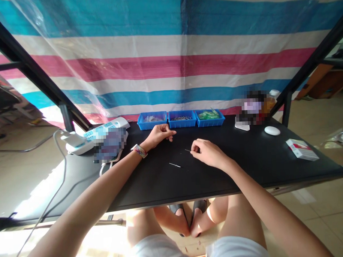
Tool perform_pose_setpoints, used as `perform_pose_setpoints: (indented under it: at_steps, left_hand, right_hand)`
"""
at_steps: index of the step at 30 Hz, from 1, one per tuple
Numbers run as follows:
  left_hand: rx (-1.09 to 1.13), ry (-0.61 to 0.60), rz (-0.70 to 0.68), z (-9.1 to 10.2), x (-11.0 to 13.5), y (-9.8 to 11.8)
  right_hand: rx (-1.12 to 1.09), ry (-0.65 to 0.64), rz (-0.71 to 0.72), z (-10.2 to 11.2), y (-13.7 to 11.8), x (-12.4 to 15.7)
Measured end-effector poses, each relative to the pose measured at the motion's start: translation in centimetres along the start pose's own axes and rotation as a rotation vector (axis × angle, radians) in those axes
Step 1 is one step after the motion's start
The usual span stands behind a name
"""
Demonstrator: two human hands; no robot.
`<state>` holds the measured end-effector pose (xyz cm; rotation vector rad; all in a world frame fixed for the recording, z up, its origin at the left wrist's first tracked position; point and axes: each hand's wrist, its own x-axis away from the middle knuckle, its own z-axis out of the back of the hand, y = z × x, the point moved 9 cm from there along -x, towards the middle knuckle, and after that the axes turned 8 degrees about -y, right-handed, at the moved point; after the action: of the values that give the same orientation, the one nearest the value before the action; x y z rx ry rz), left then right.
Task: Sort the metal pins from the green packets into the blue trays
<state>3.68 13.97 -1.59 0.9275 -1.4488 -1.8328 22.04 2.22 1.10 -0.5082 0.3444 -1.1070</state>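
My right hand is over the black tabletop, thumb and fingers pinched on a thin metal rod that sticks out to the left. My left hand is in front of the blue bins, thumb pressed against curled fingers; whatever they hold, if anything, is too small to see. Between and below the hands lies a slim white stick with a thin metal tip. Behind them is a row of blue bins: a left bin with clear-looking pieces, a middle bin with thin metal pieces, and a right bin with green pieces.
A power strip and a phone with a cable are at the left. At the right are a white oval object, a red-and-white box and a bottle. A striped sheet hangs behind the table.
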Motion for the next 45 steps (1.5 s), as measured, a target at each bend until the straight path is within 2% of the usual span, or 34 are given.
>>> perform_pose_setpoints:
  at_steps: [2,5,7,11,13,19,23,27,39,45]
  left_hand:
    - [0.011,0.002,0.000,0.1,0.0,0.1]
    - [0.007,-0.013,-0.020,0.1,0.0,0.3]
    - [0.016,-0.029,-0.018,0.1,-0.1,0.3]
    - [0.023,0.058,0.026,0.7,0.0,-0.3]
    - [0.017,0.098,0.061,1.0,0.2,-0.6]
    - [0.024,-0.054,0.008,-0.4,0.1,0.6]
    - [-0.069,-0.117,0.043,-1.1,0.1,0.7]
    - [-0.126,-0.119,0.061,-1.2,0.0,0.6]
    - [-0.098,-0.120,0.080,-1.3,0.1,0.4]
    - [-0.108,-0.127,0.064,-1.2,0.0,0.4]
  right_hand:
    - [-0.183,-0.013,0.043,0.1,0.6,-2.4]
    - [-0.577,-0.102,0.088,-0.2,1.4,-6.1]
    - [-0.764,-0.159,0.115,-0.4,1.8,-8.0]
    - [-1.088,-0.120,0.124,-0.4,3.6,-9.7]
    - [-1.160,-0.073,0.126,-0.5,4.6,-9.6]
    - [-1.136,0.062,0.094,-0.6,5.2,-9.3]
    - [-1.040,0.145,0.076,-0.5,4.7,-9.4]
    - [-0.965,0.183,0.106,-0.6,4.4,-9.3]
    - [-0.918,0.224,0.140,-0.1,4.3,-9.0]
    - [-0.890,0.212,0.150,-0.3,4.2,-9.1]
